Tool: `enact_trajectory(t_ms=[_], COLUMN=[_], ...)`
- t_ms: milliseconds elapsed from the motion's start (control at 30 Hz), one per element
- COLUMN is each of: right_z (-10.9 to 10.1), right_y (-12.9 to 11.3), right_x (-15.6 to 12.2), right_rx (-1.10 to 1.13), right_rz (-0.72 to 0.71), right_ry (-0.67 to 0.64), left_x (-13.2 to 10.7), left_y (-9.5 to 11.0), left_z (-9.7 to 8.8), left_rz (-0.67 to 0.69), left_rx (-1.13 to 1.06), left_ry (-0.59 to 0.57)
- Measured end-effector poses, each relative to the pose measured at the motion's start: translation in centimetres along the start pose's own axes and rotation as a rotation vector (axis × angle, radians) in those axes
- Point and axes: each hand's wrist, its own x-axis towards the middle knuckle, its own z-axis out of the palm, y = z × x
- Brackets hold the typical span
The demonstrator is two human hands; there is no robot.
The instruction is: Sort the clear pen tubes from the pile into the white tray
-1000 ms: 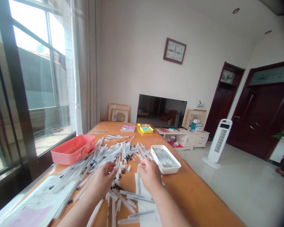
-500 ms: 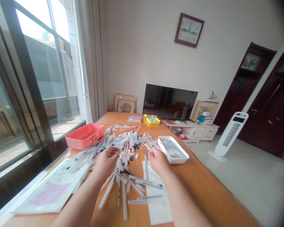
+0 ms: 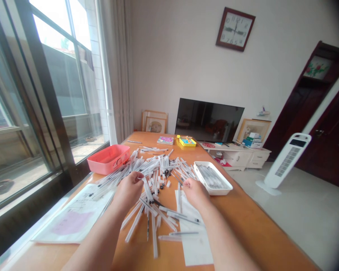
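My left hand [image 3: 130,189] is closed in a pinch above the pile of pen parts [image 3: 147,163]. A small whitish bit shows at its fingertips, but I cannot make out what it is. My right hand [image 3: 196,192] pinches a thin dark pen refill [image 3: 177,178], which points away to the left. Just right of this hand stands a white tray [image 3: 229,187] holding several grey pens [image 3: 211,177]. Clear barrels, black tips and white caps lie between and below my hands. A few pens [image 3: 183,233] rest partly over a white paper sheet [image 3: 197,250].
A pink bin [image 3: 97,165] stands at the table's left edge, behind an open booklet [image 3: 73,222]. Toward the far end lie a purple book [image 3: 165,140], a yellow box [image 3: 188,142] and a lone pen [image 3: 135,142]. A white tower fan [image 3: 288,162] stands on the floor at right.
The whole scene has shifted a little to the right as my head turned. Both hands keep their pinches and almost the same places over the table.
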Motion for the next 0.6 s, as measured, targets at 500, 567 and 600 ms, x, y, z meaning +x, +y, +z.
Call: enact_trajectory(t_ms=[500,567,600], right_z=[1.3,1.4,1.4], right_y=[-2.5,-2.6,-2.7], right_x=[-1.7,-1.8,-1.8], right_rx=[0.026,0.03,0.033], right_rz=[-0.148,-0.147,-0.144], right_ry=[0.034,0.029,0.028], left_x=[-2.1,-2.5,-2.6], left_y=[0.1,0.5,0.6], left_z=[2.1,2.5,2.7], left_rz=[0.273,0.278,0.27], left_rx=[0.425,0.314,0.264], left_ry=[-0.285,-0.275,-0.274])
